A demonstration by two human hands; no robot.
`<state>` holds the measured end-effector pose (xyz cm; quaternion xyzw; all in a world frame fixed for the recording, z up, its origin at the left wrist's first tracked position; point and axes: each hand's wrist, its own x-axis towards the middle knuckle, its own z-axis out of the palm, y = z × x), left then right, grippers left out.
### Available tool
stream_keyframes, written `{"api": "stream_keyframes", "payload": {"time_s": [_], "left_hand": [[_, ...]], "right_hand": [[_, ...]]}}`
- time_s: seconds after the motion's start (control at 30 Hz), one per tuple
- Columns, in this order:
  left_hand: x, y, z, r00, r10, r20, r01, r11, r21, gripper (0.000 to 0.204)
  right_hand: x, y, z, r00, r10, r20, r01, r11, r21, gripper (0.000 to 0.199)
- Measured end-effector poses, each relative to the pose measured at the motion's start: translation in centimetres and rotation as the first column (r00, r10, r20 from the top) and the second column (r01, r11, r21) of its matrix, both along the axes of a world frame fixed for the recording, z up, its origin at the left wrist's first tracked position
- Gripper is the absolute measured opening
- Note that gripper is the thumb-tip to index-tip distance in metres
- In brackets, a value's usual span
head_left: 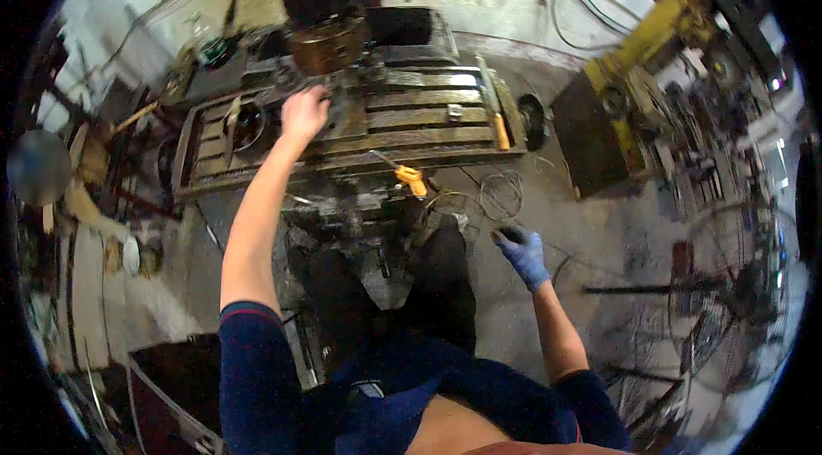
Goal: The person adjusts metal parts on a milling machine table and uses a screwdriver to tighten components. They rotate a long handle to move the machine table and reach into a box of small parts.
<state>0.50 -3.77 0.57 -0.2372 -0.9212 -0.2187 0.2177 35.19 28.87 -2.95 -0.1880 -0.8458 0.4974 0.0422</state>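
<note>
The left arm reaches up from the lower left of the frame, nearly straight, its bare forearm slanting toward the upper centre-left. The bare left hand shows its back, fingers bent, their tips hard to make out. Lower right of centre, the right arm angles up and leftward, the blue-gloved right hand with its fingers curled.

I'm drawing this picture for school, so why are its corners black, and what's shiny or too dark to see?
In the head view, the fisheye's round image leaves black corners; in the head view, light glints off the slotted metal table; also in the head view, the dark trousers show little detail.
</note>
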Motion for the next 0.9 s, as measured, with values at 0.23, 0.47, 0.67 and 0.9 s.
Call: {"api": "stream_keyframes", "payload": {"time_s": [0.23,0.47,0.67,0.9], "left_hand": [[-0.5,1.3,-0.7,0.999,-0.016,0.049,0.015,1.000,0.015,0.019],[-1.2,2.6,-1.2,0.998,-0.041,0.044,0.040,0.999,0.028,0.021],[-0.8,3.4,-1.2,0.987,0.163,-0.011,-0.162,0.986,0.044,0.024],[-0.5,3.0,-0.7,0.950,0.278,0.141,-0.283,0.959,0.015,0.032]], "right_hand": [[-1.2,0.3,1.9,0.999,0.033,0.005,-0.033,0.977,0.209,0.024],[-3.1,-0.2,5.1,0.977,0.142,-0.159,-0.094,0.956,0.279,0.022],[-5.5,1.1,10.9,0.956,0.185,-0.227,-0.101,0.936,0.338,0.020],[-12.2,2.3,29.7,0.720,0.098,-0.687,0.175,0.933,0.316,0.025]]}}
